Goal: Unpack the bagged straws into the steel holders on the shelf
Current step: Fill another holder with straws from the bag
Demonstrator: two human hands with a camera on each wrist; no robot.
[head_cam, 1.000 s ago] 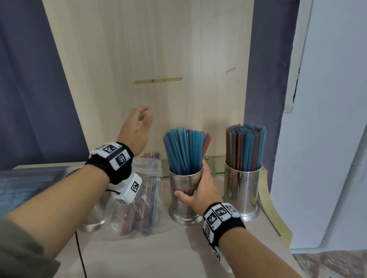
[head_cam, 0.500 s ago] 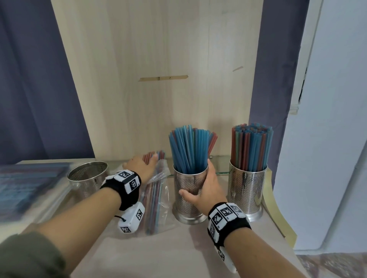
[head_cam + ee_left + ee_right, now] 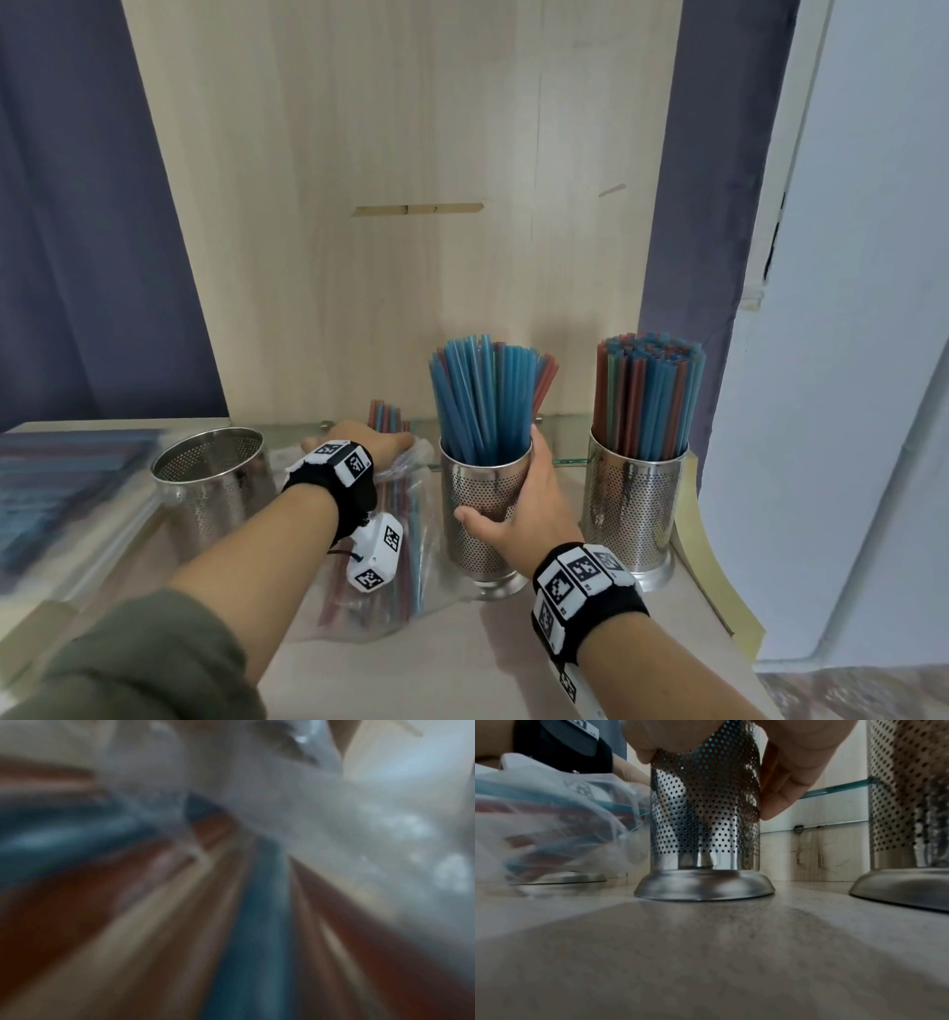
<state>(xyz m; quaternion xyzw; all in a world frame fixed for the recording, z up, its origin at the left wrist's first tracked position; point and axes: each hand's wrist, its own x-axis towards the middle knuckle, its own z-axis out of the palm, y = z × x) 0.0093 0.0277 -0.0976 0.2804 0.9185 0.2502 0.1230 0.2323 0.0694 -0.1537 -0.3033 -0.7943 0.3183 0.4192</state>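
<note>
A clear plastic bag of red and blue straws lies on the shelf between two perforated steel holders. My left hand rests on the bag's far end, where the plastic is bunched; its fingers are hidden from the head view. The left wrist view is only a blur of straws and plastic. My right hand grips the middle holder, which stands upright, full of mostly blue straws. In the right wrist view, fingers wrap round that holder, with the bag beside it.
An empty steel holder stands at the left. A holder packed with straws stands at the right, near the shelf's edge. More flat bagged straws lie at the far left. A wooden back panel closes the shelf behind.
My left hand has come down from mid-air against the back panel onto the far end of the straw bag. My right hand has kept its grip on the middle holder.
</note>
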